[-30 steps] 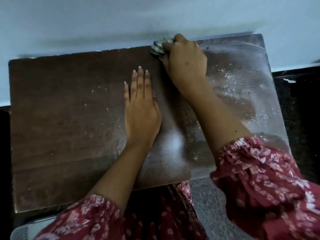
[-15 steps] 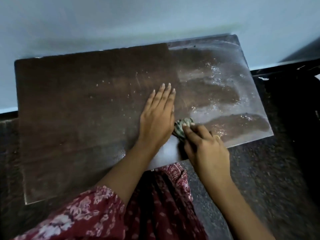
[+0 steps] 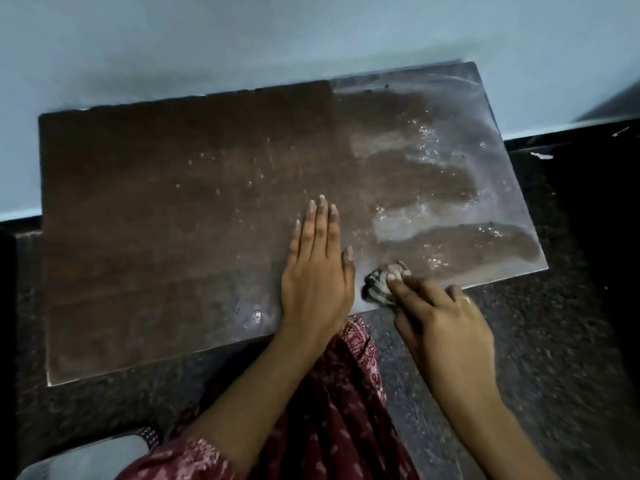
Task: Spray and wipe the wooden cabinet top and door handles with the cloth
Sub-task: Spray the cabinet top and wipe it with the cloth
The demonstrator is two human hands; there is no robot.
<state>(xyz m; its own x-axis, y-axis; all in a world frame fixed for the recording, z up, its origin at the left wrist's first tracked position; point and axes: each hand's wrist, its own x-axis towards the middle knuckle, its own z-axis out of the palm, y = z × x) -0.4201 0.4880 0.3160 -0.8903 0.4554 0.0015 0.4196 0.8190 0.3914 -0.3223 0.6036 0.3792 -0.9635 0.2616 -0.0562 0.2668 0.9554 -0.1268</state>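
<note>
The dark wooden cabinet top (image 3: 166, 209) fills the middle of the view, seen from above. Its right part is wet and streaked with pale smears and droplets. My left hand (image 3: 317, 268) lies flat on the wood near the front edge, fingers together and pointing away from me. Just to its right, my right hand (image 3: 440, 323) grips a small crumpled striped cloth (image 3: 381, 284) and presses it on the top at the front edge. Most of that hand hangs past the edge. The door handles and any spray bottle are out of sight.
A pale blue wall (image 3: 277, 39) runs along the cabinet's far edge. Dark speckled floor (image 3: 554, 358) lies in front and to the right. My red patterned clothing (image 3: 339, 427) is below the front edge. A pale object (image 3: 93, 459) sits at the bottom left corner.
My right hand has dragged the cloth from the far edge of the top back to the front edge, then held there. My left hand has stayed flat on the wood.
</note>
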